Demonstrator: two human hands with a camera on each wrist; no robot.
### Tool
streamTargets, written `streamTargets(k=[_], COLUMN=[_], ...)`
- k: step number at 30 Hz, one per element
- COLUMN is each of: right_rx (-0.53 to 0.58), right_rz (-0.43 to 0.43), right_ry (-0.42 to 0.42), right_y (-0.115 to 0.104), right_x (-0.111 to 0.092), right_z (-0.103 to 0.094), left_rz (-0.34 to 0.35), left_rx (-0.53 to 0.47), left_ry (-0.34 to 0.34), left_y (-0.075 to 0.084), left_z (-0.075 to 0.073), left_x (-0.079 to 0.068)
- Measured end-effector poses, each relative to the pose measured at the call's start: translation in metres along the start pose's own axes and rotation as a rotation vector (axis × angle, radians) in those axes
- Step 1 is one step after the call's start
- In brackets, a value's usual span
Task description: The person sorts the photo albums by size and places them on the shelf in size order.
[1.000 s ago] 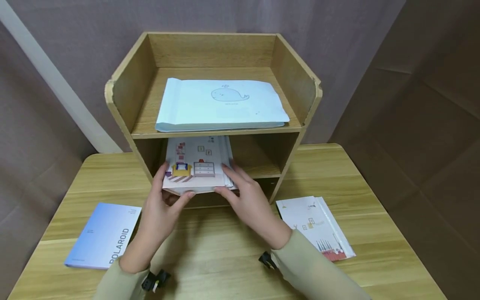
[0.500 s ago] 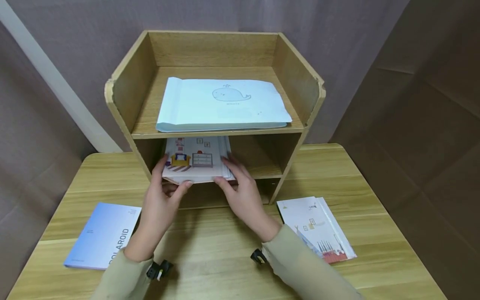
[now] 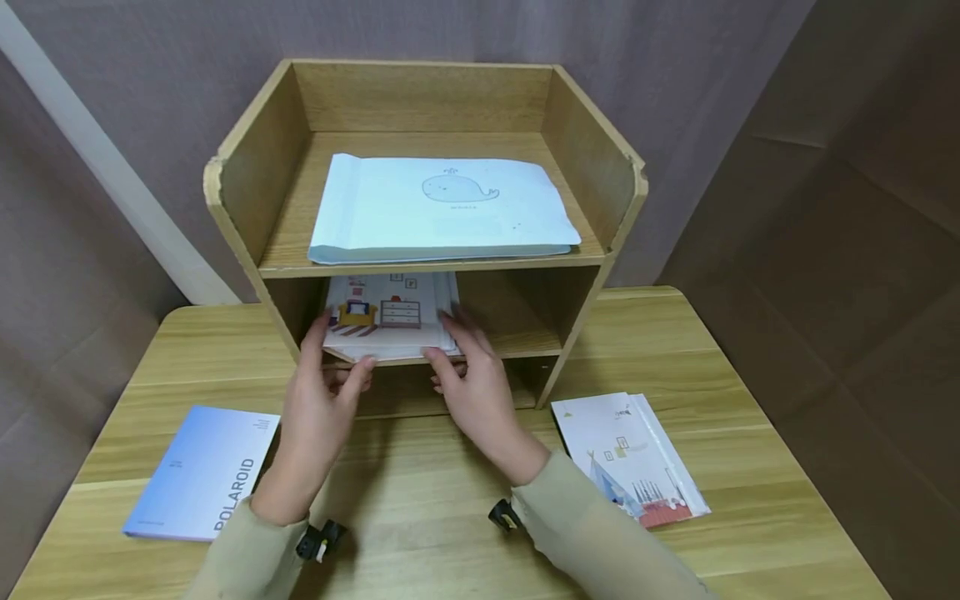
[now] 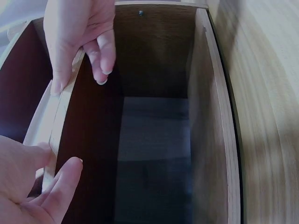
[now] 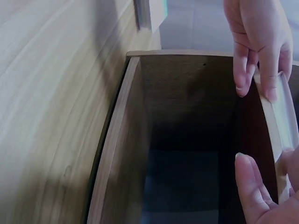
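A picture book (image 3: 420, 296) with a yellow armchair and a chest of drawers on its cover lies flat in the middle compartment of the wooden shelf unit (image 3: 427, 100). White page layers show along its right side. My left hand (image 3: 318, 412) holds its near left corner, thumb at the front edge, index finger along the side. At the near right corner my right hand (image 3: 480, 400) does the same. In the left wrist view, fingers (image 4: 63, 189) of my left hand reach below the shelf board (image 4: 63, 109); the right wrist view shows the right hand's likewise.
A thick white book (image 3: 442, 217) with a whale drawing lies on the top shelf. On the table (image 3: 420, 517), a blue POLAROID book (image 3: 202, 471) lies at the left and another illustrated book (image 3: 630, 458) at the right. Curtains hang behind.
The picture book has slid deeper into the middle compartment, its front edge now about level with the shelf's edge. Both hands have moved forward with it, toward the unit.
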State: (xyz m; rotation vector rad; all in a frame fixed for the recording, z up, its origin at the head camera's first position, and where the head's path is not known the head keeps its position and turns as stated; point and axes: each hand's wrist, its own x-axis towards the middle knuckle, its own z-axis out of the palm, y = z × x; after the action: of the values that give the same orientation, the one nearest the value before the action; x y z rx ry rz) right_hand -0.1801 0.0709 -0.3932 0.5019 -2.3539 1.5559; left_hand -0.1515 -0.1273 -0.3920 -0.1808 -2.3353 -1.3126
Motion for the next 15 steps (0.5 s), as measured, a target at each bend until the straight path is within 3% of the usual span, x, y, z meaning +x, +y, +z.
streamTargets(k=[3, 8, 15], right_rx=[0.069, 0.067, 0.022], right_rz=[0.048, 0.071, 0.076], right_ry=[-0.037, -0.056, -0.05], right_y=[-0.005, -0.011, -0.012], right_x=[-0.001, 0.0, 0.002], right_z=[0.003, 0.008, 0.011], left_rz=[0.025, 0.055, 0.064], left_rx=[0.061, 0.139, 0.118], left_ry=[0.029, 0.065, 0.036], left_y=[0.002, 0.006, 0.008], left_z=[-0.002, -0.004, -0.007], left_x=[-0.004, -0.01, -0.016])
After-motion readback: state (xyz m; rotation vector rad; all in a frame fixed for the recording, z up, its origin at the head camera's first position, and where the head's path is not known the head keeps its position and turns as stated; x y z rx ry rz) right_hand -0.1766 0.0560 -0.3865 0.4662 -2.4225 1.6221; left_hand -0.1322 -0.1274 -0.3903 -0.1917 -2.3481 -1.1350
